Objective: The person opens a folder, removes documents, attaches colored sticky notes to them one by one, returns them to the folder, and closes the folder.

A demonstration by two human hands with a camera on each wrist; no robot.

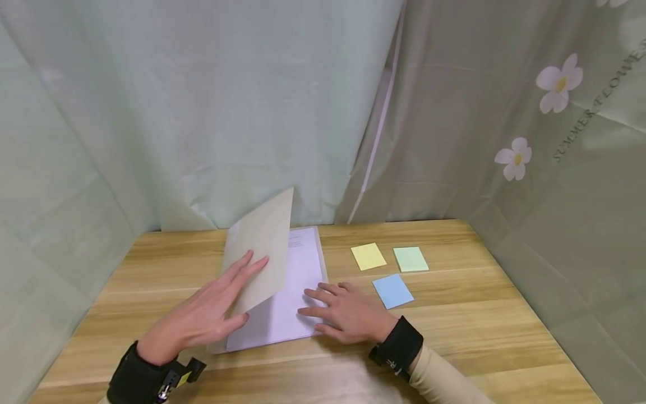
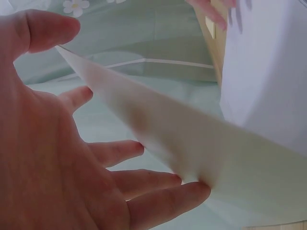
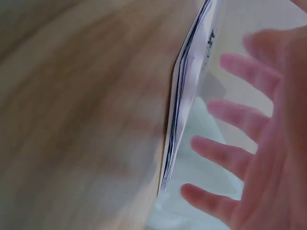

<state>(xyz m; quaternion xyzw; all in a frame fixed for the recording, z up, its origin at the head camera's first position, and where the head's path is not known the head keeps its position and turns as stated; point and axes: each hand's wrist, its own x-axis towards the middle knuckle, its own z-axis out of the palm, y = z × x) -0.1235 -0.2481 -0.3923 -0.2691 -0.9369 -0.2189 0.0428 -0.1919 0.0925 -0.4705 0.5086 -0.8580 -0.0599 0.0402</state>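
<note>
A booklet with a cream cover (image 1: pixel 264 238) lies on the table, its cover standing half raised on the left. Beneath it shows a lavender page (image 1: pixel 303 280) with a few small lines of print near the top. Against the outer face of the cover, my left hand (image 1: pixel 209 311) rests its spread, fairly straight fingertips; the left wrist view shows the thumb apart from the cover (image 2: pixel 187 129). My right hand (image 1: pixel 350 315) is spread over the page's right edge, holding nothing. In the right wrist view its fingers (image 3: pixel 235 112) stand apart from the stacked sheets (image 3: pixel 178 115).
Right of the booklet lie a yellow sticky note (image 1: pixel 369 256), a green sticky note (image 1: pixel 411 259) and a blue sticky note (image 1: pixel 393 291). The wooden table (image 1: pixel 479 331) meets a pale curtain (image 1: pixel 227 112) at the back and sides, with printed flowers on the right.
</note>
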